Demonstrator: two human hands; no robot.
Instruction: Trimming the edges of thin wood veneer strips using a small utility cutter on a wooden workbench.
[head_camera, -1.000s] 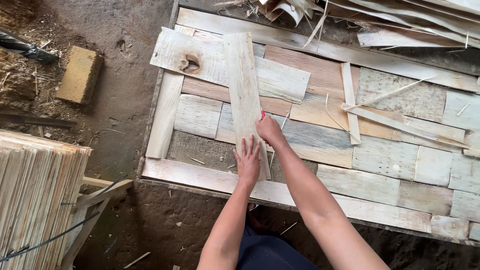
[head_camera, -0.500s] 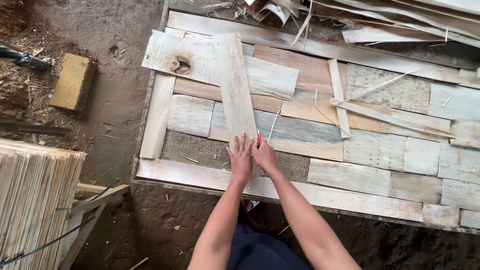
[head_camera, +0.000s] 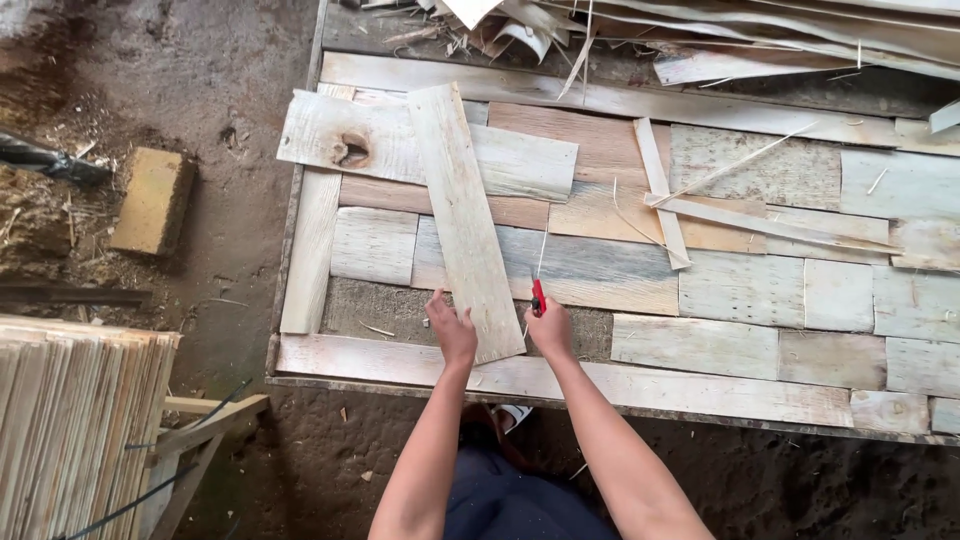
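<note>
A long pale wood veneer strip (head_camera: 463, 215) lies lengthwise over a patchwork of veneer pieces on a worktable (head_camera: 420, 362). My left hand (head_camera: 452, 328) presses on the strip's near left edge. My right hand (head_camera: 548, 326) is at the strip's near right edge, closed around a small red-handled cutter (head_camera: 538, 297) with a thin blade pointing away from me. A wider veneer sheet with a dark knot hole (head_camera: 350, 150) lies under the strip's far end.
Thin loose slivers (head_camera: 745, 222) lie across the middle of the table. Curled veneer scraps (head_camera: 700, 30) pile up at the far edge. A stack of veneer sheets (head_camera: 75, 425) stands at lower left. A yellowish block (head_camera: 150, 198) sits on the dirt floor.
My hands have spread apart, left to the strip's left edge, right to its right edge. The red cutter now shows clearly in my right hand. The strip has barely moved.
</note>
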